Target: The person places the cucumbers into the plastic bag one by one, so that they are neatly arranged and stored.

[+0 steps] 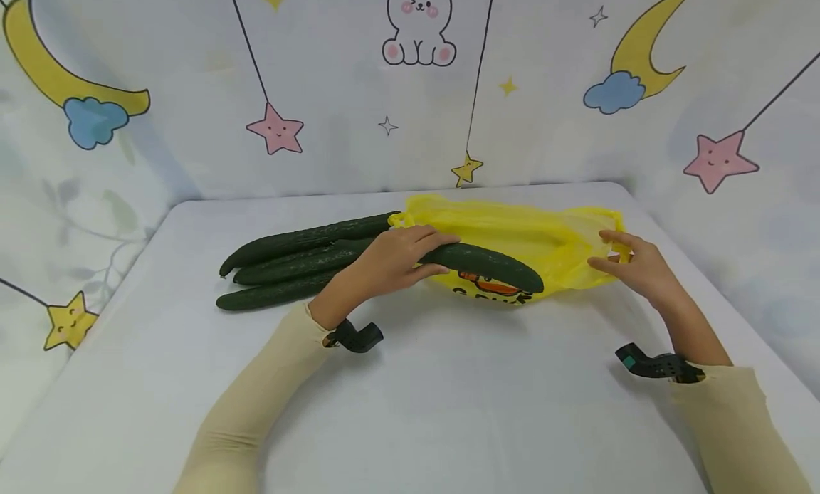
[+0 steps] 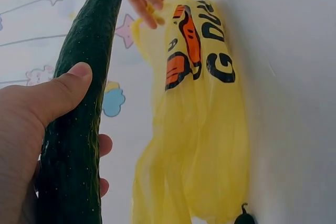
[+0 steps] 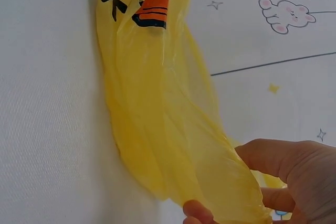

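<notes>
My left hand point(image 1: 400, 255) grips a dark green cucumber point(image 1: 490, 261), its thumb along one side and its fingers curled round the other. The cucumber lies across the front of a yellow plastic bag point(image 1: 512, 220) in the head view, its far end pointing right. In the left wrist view the cucumber point(image 2: 79, 72) stands apart from the bag point(image 2: 194, 145), which has a duck print and black letters. At the bag's right end, my right hand point(image 1: 637, 263) holds the thin plastic between thumb and spread fingers. The right wrist view shows these fingers point(image 3: 268, 156) at the bag's edge.
Three more cucumbers point(image 1: 301, 259) lie side by side on the left of the white table point(image 1: 448, 408), reaching the bag's left end. A printed cloth backdrop point(image 1: 346, 74) rises behind the table. Each wrist wears a black camera mount point(image 1: 359, 337).
</notes>
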Demonstrator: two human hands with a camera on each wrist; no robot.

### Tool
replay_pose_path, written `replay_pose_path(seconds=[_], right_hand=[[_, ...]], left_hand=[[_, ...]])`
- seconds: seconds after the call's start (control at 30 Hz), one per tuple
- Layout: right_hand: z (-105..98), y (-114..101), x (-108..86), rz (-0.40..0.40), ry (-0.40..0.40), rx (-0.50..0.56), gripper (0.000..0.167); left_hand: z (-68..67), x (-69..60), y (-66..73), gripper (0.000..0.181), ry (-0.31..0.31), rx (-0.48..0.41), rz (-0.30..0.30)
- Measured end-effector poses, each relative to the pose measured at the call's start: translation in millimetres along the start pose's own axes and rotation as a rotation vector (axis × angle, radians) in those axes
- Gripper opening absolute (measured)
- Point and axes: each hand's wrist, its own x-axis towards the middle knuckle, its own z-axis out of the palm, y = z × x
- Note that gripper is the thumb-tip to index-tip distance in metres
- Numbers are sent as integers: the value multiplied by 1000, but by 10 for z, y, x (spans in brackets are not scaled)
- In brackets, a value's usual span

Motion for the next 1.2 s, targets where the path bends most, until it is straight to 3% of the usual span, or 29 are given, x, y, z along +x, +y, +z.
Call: replay_pose_path(seconds=[0.77, 1.2], right_hand=[[39, 5, -9, -32, 7, 27, 73], [9, -55, -23, -31, -7, 35, 71]], left_hand=[[243, 453, 104, 46, -56, -36, 22], [415, 717, 116, 44, -51, -90, 21]])
